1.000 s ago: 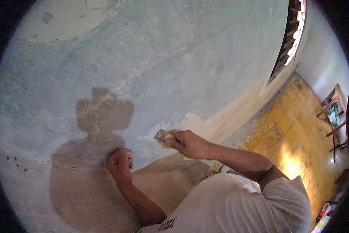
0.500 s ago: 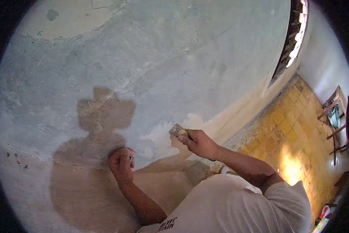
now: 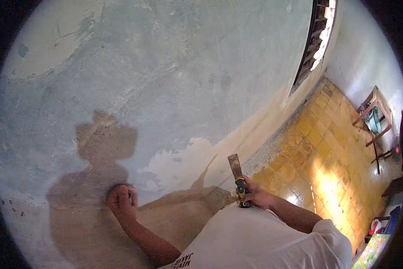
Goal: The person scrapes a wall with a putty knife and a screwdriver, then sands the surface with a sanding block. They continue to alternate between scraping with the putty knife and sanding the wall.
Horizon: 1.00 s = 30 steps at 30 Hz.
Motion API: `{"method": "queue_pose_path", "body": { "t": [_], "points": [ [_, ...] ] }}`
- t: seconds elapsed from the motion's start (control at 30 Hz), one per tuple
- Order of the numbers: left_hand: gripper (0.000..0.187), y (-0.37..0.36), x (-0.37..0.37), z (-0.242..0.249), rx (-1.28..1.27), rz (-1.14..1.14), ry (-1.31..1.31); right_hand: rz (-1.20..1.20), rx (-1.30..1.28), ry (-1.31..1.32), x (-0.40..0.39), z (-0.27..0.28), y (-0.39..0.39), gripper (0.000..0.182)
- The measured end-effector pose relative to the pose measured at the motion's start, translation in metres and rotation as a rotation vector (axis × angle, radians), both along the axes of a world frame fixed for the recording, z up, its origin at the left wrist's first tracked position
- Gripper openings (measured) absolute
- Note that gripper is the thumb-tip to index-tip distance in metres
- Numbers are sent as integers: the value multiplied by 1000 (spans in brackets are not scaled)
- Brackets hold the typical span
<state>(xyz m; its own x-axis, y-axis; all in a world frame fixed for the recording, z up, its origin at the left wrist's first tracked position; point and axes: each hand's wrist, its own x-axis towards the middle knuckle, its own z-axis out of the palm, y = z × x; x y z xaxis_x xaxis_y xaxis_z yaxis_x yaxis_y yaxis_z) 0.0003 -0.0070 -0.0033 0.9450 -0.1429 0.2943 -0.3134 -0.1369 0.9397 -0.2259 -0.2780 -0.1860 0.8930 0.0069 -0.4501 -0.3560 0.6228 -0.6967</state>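
A person in a white T-shirt (image 3: 264, 237) faces a weathered grey-blue wall (image 3: 174, 76), seen from a head-worn camera looking down over both arms. The right hand (image 3: 255, 195) holds a scraper (image 3: 236, 177) by its yellow-and-black handle, fingers wrapped tightly around the grip; the flat, paint-stained blade points upward and stands clear of the wall, just above the person's chest. The left hand (image 3: 120, 201) is balled into a fist and pressed against the wall at lower left, fingers curled together around something small that cannot be made out. Between the two hands, a pale patch of scraped plaster (image 3: 183, 163) shows where the blue coat is gone, its ragged edge running along the wall's lower band of bare tan render (image 3: 174, 219). The person's shadow (image 3: 98, 179), head and shoulders, falls across the wall beside the left fist, and a thin shadow of the scraper lies over the pale patch. To the right, sunlight strikes a floor of worn yellow tiles (image 3: 327, 161). A wooden chair (image 3: 372, 119) stands by the far white wall, and a louvred window opening (image 3: 316, 42) lets in daylight at upper right.
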Motion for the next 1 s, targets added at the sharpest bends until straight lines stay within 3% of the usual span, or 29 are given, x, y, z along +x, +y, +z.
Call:
{"method": "queue_pose_path", "body": {
  "t": [0.07,0.1,0.17,0.3,0.4,0.43,0.5,0.57,0.7,0.77,0.9,0.97,1.0],
  "points": [
    [32,2,1,1,26,-53,-14,85,-369,-140,-3,1,-9,87],
    [32,3,3,-3,27,-60,-14,78,-368,-139,-2,8,-14,87],
    [31,4,7,-15,-93,138,46,287,-984,-286,0,33,-26,83],
    [29,5,1,1,19,-22,78,382,-1129,-96,-5,66,-41,80],
    [28,8,2,-5,-27,-32,122,348,-1206,-166,-11,68,-60,77],
    [29,3,1,-4,-76,61,151,274,-1235,-185,-12,69,-64,61],
    [30,-2,-2,-1,-130,161,184,293,-1249,-192,-13,83,-73,53],
    [31,0,-1,3,15,-32,38,258,-1239,-203,-14,97,-75,35],
    [32,2,4,3,106,-99,-94,283,-1221,-279,-16,108,-81,30],
    [34,0,2,3,12,-53,26,42,-813,-289,-16,125,-73,23],
    [35,-4,-1,0,-40,49,74,-158,-685,-412,-9,131,-69,26],
    [35,-5,-1,3,-19,2,27,-572,-446,-674,8,133,-59,39],
    [35,-6,-1,3,-33,23,36,-546,-453,-673,18,139,-54,39]
  ]
}}
